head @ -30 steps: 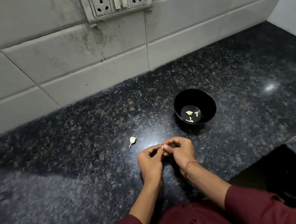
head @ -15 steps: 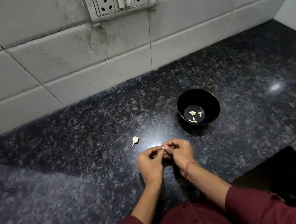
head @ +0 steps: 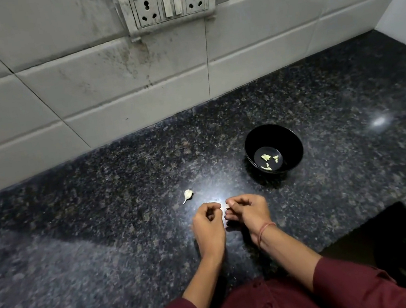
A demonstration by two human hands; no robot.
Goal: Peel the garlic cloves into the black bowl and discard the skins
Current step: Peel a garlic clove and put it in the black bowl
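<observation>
— Listing grips: what does each hold?
— My right grip (head: pixel 248 211) pinches a garlic clove (head: pixel 227 205); my left grip (head: pixel 208 221) is curled, contents I cannot tell.
— Other stock?
— Peeled cloves (head: pixel 265 157) in the black bowl (head: pixel 288 138); a loose clove (head: pixel 187 195) lies on the worktop (head: pixel 101 221), left of my grips.

Cloves (head: pixel 269 161) in bowl (head: pixel 293 145); lone clove (head: pixel 188 194) leftward

On my remote feed no text, label, brand or number is readable: the socket plate (head: pixel 170 4) at 12 o'clock on the tiled wall (head: pixel 82 92), the black bowl (head: pixel 273 135) at 2 o'clock and the bench (head: pixel 101 221) look unmarked.
</observation>
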